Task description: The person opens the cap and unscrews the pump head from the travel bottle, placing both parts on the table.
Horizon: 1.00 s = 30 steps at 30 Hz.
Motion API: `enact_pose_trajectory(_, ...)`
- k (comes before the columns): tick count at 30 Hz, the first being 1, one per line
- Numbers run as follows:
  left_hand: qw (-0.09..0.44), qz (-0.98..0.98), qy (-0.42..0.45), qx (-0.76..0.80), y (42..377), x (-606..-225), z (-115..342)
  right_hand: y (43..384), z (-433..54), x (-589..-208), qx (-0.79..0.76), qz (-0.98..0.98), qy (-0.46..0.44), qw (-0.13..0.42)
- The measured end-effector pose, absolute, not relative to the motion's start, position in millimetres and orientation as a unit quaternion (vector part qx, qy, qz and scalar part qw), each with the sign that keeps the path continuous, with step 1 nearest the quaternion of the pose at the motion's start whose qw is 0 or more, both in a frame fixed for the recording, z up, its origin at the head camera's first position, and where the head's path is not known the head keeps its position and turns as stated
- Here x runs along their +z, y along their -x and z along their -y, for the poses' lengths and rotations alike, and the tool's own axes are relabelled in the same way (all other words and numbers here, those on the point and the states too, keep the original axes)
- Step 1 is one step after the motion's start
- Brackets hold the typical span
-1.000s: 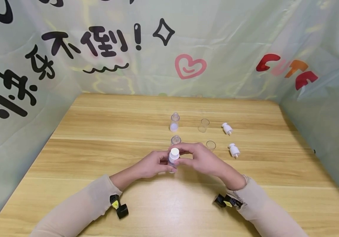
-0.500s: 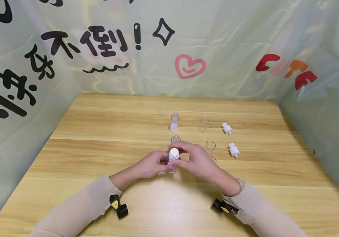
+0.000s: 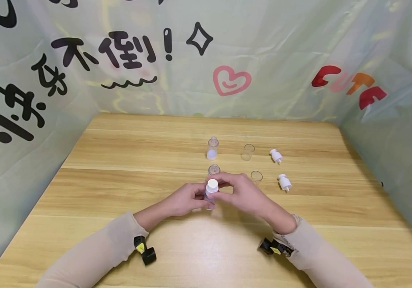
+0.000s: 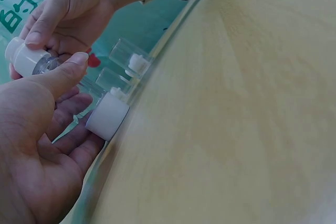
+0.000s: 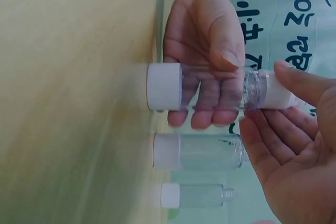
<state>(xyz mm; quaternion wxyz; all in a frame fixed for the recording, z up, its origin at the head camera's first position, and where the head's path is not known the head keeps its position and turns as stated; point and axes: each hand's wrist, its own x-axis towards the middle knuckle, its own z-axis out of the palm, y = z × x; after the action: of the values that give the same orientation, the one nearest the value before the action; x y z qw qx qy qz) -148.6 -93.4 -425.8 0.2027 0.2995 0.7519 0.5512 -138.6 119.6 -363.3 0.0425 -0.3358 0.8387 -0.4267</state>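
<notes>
A clear bottle with a white base [image 5: 164, 86] stands upright on the table between my hands. My left hand [image 3: 186, 198] holds its transparent body, thumb on one side and fingers on the other. At the bottle's neck sits a white pump top [image 3: 211, 186]; my right hand [image 3: 247, 194] pinches it between thumb and fingers. The right wrist view shows the white top [image 5: 275, 90] against the ridged clear neck; whether it is tight cannot be told. Just behind the hands is a second clear bottle [image 3: 213, 169], partly hidden by my right hand.
Farther back stands another clear bottle [image 3: 211, 154]. To its right are a clear cap [image 3: 247, 153] and a nearer clear cap [image 3: 257, 176], then a white pump [image 3: 275, 156] and a nearer white pump [image 3: 284, 182]. A printed cloth [image 3: 270, 60] borders the wooden table [image 3: 206, 256].
My right hand and wrist turned slightly left and toward me at the white top, then came back right. My left hand and the bottle have stayed in place.
</notes>
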Motion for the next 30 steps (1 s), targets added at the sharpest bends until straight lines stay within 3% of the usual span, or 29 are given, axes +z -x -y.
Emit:
enact_pose_trajectory(11,0.201,-0.750,-0.307,0.550,149,-426,93,145,-127,-361,-0.428,-0.821,0.366,0.095)
enact_pose_trajectory(23,0.179,-0.776,-0.302,0.524,150,-424,93,135,-116,-366,-0.414,-0.842,0.347,0.012)
enact_pose_trajectory(30,0.184,-0.771,-0.303,0.529,150,-425,92,135,-114,-368,-0.423,-0.838,0.345,0.012)
